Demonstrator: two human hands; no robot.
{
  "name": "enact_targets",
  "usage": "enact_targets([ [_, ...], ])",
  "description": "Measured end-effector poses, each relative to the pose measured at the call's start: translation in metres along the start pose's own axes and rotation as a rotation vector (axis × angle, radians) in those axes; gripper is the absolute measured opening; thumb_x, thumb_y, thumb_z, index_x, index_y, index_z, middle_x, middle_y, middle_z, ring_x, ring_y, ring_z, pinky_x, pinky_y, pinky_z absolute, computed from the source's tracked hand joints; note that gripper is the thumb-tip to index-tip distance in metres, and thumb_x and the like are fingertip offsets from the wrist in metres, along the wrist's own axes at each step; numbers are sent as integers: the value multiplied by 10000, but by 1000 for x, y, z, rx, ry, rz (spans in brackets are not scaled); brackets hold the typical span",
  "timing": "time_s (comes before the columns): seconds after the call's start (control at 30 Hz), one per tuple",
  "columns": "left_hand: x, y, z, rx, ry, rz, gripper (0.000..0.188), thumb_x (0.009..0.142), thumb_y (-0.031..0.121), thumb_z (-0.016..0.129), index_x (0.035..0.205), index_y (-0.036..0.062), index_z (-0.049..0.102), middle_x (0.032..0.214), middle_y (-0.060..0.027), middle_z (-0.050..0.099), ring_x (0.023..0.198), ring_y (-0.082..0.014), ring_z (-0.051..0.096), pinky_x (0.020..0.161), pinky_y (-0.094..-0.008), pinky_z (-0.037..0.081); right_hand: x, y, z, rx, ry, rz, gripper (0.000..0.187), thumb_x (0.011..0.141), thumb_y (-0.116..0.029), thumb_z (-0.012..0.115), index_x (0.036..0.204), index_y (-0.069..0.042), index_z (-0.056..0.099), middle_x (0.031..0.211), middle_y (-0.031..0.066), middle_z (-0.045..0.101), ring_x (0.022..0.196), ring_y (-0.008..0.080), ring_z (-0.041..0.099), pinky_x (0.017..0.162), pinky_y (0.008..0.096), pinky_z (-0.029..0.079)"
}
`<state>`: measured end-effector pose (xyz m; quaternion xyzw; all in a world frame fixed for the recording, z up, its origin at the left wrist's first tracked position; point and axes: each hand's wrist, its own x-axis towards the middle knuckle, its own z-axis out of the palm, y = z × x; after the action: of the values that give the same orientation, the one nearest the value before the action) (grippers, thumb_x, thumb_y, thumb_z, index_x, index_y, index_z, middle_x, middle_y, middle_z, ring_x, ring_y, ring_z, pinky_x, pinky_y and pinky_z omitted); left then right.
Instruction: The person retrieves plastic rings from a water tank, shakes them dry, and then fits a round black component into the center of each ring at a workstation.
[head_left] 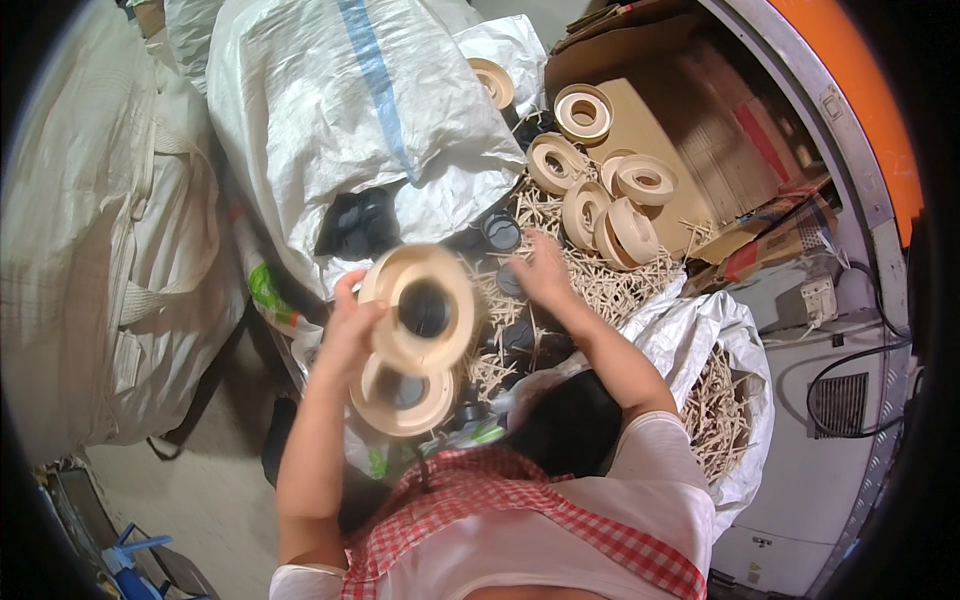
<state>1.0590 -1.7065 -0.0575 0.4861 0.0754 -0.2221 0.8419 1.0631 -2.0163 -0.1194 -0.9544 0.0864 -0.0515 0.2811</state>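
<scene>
My left hand point(350, 326) is closed on the left rim of a cream-coloured ring point(455, 335), slightly blurred, with a wide round hole in the middle. Just below it is a second cream ring point(430, 412), partly covered by the first; whether it is also held cannot be made out. My right hand point(545, 270) reaches over a heap of short beige stick-like pieces point(625, 290), thumb and fingers apart. Beside its fingertips lie a black round cap point(501, 232) and another dark cap point(510, 281). A further dark round piece point(518, 334) sits below that hand.
Several cream rings point(628, 232) lie on the heap's far side, by an open cardboard box point(690, 150). White woven sacks point(300, 120) stand at left and back. A white bag point(745, 400) of beige pieces is at right, beside a grey cabinet point(800, 440) with a black cable.
</scene>
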Motion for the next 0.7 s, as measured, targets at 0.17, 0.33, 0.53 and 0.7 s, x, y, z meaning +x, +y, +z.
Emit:
enact_targets([
  [0.17, 9, 11, -47, 641, -132, -290, 210, 821, 185, 554, 986, 55, 574, 833, -11, 577, 755, -92, 527, 694, -251, 446, 49, 143, 13, -435, 245, 112, 369, 716, -244, 673, 986, 4, 626, 1260, 281, 448, 1189, 420, 399, 1036, 409, 305],
  [0.33, 5, -14, -56, 1472, -212, -16, 362, 824, 223, 495, 1082, -10, 595, 936, -266, 617, 922, -387, 590, 822, -424, 461, 34, 131, 10, -229, 60, 147, 263, 781, -165, 601, 1003, -25, 605, 1036, 179, 600, 989, 337, 553, 899, 382, 429],
  [0.53, 6, -40, -57, 1632, -228, 154, 584, 818, 229, 525, 1306, -64, 397, 1314, -296, 417, 1231, -372, 419, 1012, -382, 367, -20, 17, 23, 481, 258, -160, 325, 864, -121, 580, 1144, 15, 486, 1045, 176, 605, 970, 243, 595, 836, 321, 466],
  [0.7, 13, -35, -5, 226, -95, 90, 562, 848, 202, 616, 1305, -36, 391, 1283, -196, 491, 1175, -276, 495, 979, -387, 415, -53, -104, 9, 279, -178, -630, 297, 853, -123, 614, 1132, -33, 562, 1047, 155, 616, 943, 204, 599, 811, 338, 480],
])
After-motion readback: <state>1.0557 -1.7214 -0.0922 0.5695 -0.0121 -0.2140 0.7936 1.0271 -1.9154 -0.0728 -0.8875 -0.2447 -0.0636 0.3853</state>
